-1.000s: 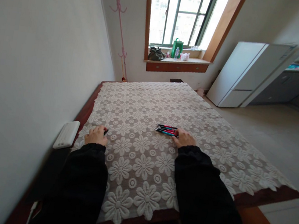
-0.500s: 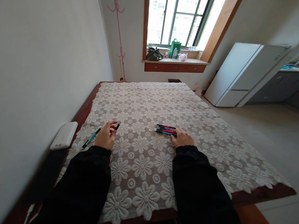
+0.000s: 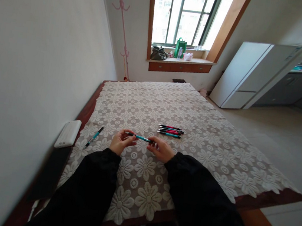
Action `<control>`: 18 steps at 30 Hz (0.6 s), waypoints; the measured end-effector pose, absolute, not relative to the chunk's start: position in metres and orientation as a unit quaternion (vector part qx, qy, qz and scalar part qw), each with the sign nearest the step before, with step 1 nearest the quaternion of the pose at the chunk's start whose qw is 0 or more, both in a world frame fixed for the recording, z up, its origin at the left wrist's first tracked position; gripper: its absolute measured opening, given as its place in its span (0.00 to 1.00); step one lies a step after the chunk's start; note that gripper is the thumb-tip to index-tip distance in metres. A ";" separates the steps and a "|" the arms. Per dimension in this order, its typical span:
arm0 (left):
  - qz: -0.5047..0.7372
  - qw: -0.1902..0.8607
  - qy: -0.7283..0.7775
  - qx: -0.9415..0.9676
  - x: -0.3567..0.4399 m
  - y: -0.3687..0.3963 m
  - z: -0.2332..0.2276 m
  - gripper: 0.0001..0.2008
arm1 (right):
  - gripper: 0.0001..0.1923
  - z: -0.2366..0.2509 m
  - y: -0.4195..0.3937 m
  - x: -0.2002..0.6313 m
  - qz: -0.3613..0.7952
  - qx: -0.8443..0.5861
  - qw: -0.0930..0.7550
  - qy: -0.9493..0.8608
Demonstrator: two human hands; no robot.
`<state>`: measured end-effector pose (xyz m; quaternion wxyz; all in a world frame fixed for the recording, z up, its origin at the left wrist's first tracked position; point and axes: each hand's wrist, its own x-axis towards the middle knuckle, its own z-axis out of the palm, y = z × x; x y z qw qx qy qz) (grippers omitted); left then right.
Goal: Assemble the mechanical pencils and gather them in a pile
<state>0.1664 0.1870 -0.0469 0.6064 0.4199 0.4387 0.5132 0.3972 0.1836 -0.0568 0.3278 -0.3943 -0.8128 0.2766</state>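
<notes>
A slim teal-and-black pen (image 3: 142, 138) is held level above the tablecloth between both hands. My left hand (image 3: 122, 141) pinches its left end, the one with the narrow tip. The dark right end sits between the fingertips of my right hand (image 3: 162, 149). Just beyond my right hand, several red, teal and black pens (image 3: 169, 132) lie side by side in a neat group on the cloth. Another teal-and-black pen (image 3: 94, 137) lies slanted on the cloth, left of my left hand and apart from it.
A flower-patterned lace tablecloth (image 3: 144, 167) covers the dark red table. Along its left edge, by the wall, are a white power bank (image 3: 68, 134), a black flat pad (image 3: 49, 173) and a white cable (image 3: 33, 208). Farther off stand a pink coat rack (image 3: 124, 19) and a white fridge (image 3: 243, 73).
My left hand has moved right with the pen. My right hand has left the pen group and come left and nearer, taking the pen's other end. The view has shifted slightly.
</notes>
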 end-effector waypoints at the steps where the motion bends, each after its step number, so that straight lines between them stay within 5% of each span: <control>1: 0.505 0.600 0.445 0.432 0.168 0.186 -0.049 0.24 | 0.12 -0.058 0.182 0.396 0.262 -0.398 0.321 -0.818; 5: 0.473 0.517 0.473 0.534 0.166 0.184 -0.054 0.21 | 0.12 -0.060 0.181 0.399 0.204 -0.440 0.305 -0.819; 8: 0.412 0.360 0.498 0.673 0.158 0.185 -0.055 0.14 | 0.17 -0.058 0.184 0.403 0.202 -0.469 0.299 -0.806; 12: 0.324 0.175 0.501 0.783 0.149 0.187 -0.054 0.11 | 0.25 -0.052 0.184 0.406 0.330 -0.429 0.296 -0.787; 18: 0.240 0.084 0.507 0.824 0.148 0.185 -0.051 0.15 | 0.33 -0.049 0.185 0.408 0.458 -0.406 0.316 -0.725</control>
